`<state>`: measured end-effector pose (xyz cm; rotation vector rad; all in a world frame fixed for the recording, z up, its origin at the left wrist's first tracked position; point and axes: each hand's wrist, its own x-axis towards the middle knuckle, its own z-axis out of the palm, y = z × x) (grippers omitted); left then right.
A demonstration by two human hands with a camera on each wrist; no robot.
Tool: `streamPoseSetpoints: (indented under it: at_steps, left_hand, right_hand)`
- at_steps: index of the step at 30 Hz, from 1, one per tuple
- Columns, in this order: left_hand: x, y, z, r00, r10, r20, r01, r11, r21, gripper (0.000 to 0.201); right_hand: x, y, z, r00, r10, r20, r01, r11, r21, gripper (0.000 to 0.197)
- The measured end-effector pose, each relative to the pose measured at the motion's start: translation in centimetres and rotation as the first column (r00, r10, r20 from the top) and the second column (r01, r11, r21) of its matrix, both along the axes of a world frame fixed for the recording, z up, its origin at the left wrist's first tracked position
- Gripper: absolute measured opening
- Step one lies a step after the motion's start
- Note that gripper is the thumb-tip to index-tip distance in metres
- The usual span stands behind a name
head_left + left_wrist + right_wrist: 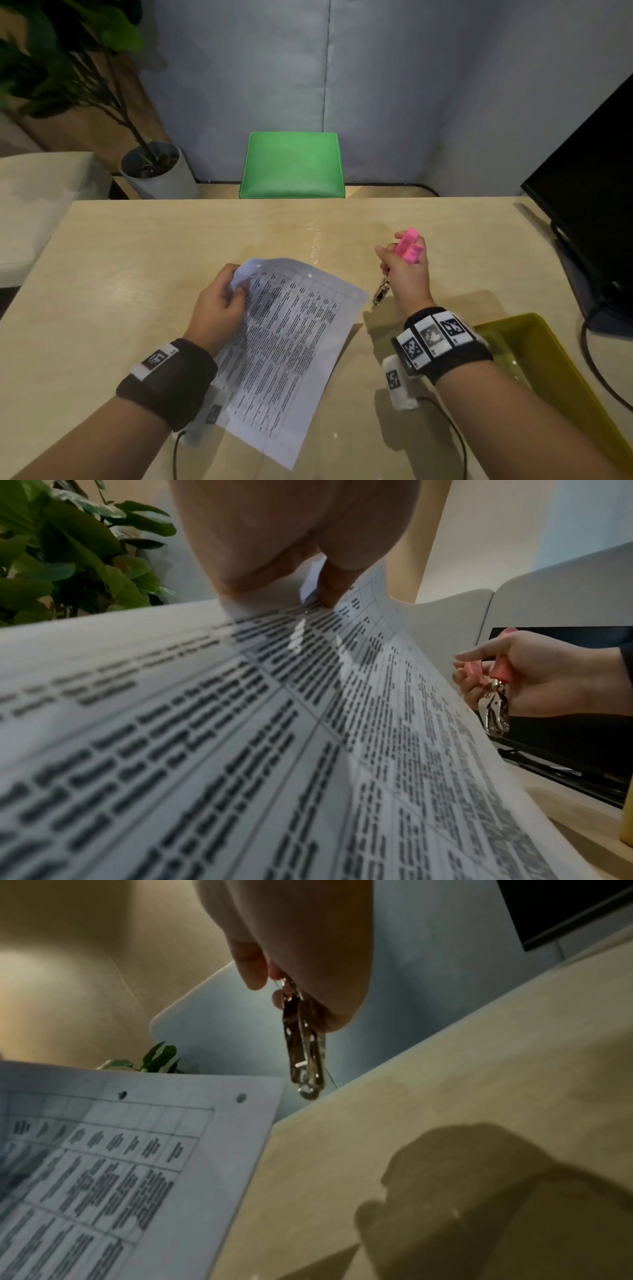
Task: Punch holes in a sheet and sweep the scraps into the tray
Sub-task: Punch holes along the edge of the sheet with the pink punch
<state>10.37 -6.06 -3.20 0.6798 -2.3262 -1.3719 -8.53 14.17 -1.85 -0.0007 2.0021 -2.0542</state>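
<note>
A printed sheet (287, 349) with a table of text lies slanted over the table, its far left corner lifted. My left hand (222, 301) pinches that corner (325, 588) between thumb and fingers. Small round holes (241, 1097) show along the sheet's top edge. My right hand (406, 265) grips a hole punch with pink handles (407, 246); its metal head (381, 291) points down just off the sheet's right corner, apart from the paper. The same punch (304, 1053) hangs below the fingers in the right wrist view. A yellow tray (548, 363) sits at the right.
A black monitor (589, 192) and its cable (596, 359) stand at the right edge. A green stool (293, 164) is behind the table, a potted plant (154, 168) at the back left. A tiny white scrap (335, 435) lies near the sheet's lower end.
</note>
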Motion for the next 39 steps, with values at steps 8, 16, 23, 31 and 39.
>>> streamPoseSetpoints:
  at_steps: [8,16,23,31,39]
  left_hand:
    - [0.3,0.5,3.6,0.962,0.151,-0.227,-0.113,0.979,0.171,0.012]
    - [0.2,1.8,5.5,0.903,0.242,-0.355,-0.158,0.956,0.249,0.016]
    - [0.6,2.6,5.4,0.875,0.299,-0.38,-0.2,0.939,0.279,0.018]
    - [0.8,3.6,4.8,0.898,0.27,-0.348,-0.189,0.95,0.249,0.006]
    - [0.1,3.1,4.4,0.916,0.258,-0.308,-0.179,0.948,0.262,0.022]
  right_hand:
    - [1.0,1.2,2.1,0.956,0.295,-0.003,-0.294,0.954,0.056,0.028]
    - [2.8,-0.5,3.9,0.935,0.327,-0.137,-0.322,0.945,0.059,0.036]
    - [3.5,-0.1,5.3,0.844,0.246,-0.476,-0.205,0.969,0.136,0.033]
    - [4.4,0.3,4.6,0.861,0.15,-0.486,-0.133,0.989,0.069,0.029]
    - [4.2,0.1,4.7,0.895,0.16,-0.417,-0.158,0.987,0.039,0.028]
